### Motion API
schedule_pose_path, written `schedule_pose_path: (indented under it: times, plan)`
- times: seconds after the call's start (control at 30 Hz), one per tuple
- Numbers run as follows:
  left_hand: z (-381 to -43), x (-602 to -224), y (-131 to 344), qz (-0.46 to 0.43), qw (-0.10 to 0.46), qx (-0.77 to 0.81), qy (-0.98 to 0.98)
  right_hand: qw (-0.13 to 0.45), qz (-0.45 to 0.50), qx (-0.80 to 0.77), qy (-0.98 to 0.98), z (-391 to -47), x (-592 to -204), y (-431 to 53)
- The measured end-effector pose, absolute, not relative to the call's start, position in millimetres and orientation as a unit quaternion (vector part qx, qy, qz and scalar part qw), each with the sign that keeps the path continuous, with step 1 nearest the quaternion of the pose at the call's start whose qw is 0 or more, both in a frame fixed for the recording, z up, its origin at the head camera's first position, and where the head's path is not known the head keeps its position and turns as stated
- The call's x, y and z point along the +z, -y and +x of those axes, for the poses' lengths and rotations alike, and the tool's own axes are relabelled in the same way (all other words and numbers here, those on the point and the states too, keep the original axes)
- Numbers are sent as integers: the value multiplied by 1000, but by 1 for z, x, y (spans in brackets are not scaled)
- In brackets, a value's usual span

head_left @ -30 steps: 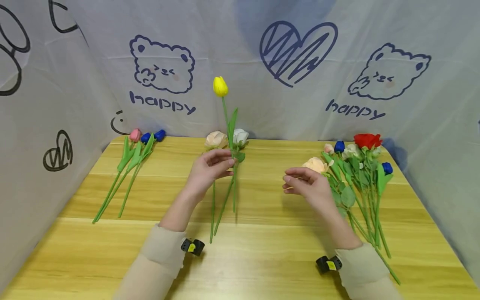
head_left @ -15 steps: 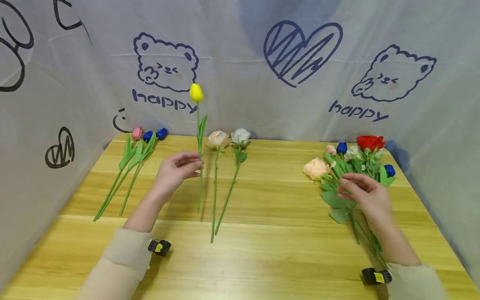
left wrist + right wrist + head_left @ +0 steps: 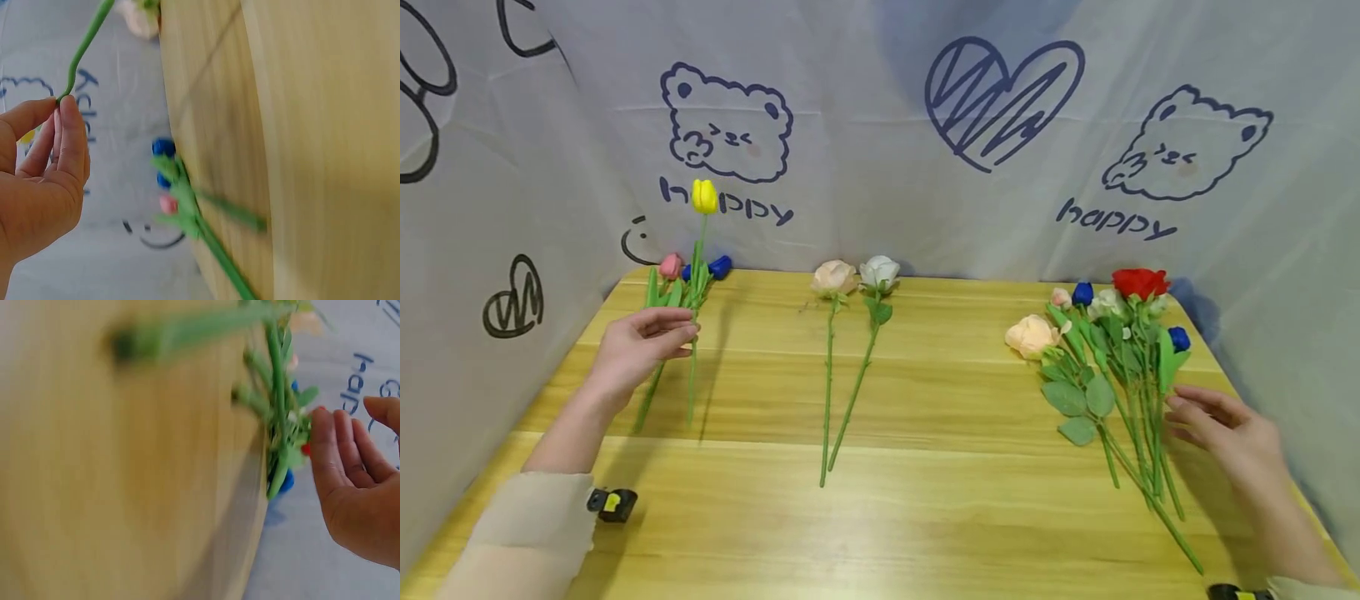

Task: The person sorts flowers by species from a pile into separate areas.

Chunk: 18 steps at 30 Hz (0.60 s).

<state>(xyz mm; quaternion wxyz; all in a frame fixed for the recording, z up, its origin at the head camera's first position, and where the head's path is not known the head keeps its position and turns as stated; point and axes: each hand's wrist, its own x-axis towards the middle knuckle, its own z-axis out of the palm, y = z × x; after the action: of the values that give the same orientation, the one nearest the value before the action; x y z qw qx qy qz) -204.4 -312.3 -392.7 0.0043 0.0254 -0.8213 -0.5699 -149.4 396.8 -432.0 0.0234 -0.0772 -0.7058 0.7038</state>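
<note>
My left hand (image 3: 643, 346) pinches the green stem of a yellow tulip (image 3: 704, 197) between thumb and fingertips, holding it upright. In the left wrist view the pinched stem (image 3: 84, 53) rises from the fingertips. Behind it lie a pink tulip (image 3: 671, 267) and blue tulips (image 3: 720, 267), partly covered by the hand and held stem. At the right, my right hand (image 3: 1228, 433) is beside the stems of a mixed flower pile, fingers loosely bent and gripping nothing. That pile includes a red rose (image 3: 1140, 283), a peach rose (image 3: 1032, 336) and a blue tulip (image 3: 1178, 338).
A pale peach rose (image 3: 834, 277) and a white rose (image 3: 879, 273) lie mid-table, stems toward the front. The wooden table (image 3: 925, 500) ends at a hanging cloth (image 3: 865, 183) with drawn bears and a heart. Pile stems (image 3: 1180, 542) reach toward the front right.
My left hand has carried the yellow tulip leftward from the mid-table roses to the tulips at left. The right hand has moved right across the flower pile to its outer side.
</note>
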Motion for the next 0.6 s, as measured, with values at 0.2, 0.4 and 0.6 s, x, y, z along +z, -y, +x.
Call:
schedule_pose_path:
  times: [0.2,0.4,0.6]
  plan:
    - [-198,-389,349,26,7,-526,850,-20,-100,561,821,-150,-438,-414]
    - [-203,-390,376,32,-30,-480,876,-73,-84,487,866,-155,-444,-427]
    - [-209,-400,394,49,-66,-466,881,-106,-62,512,850,-159,-445,-431]
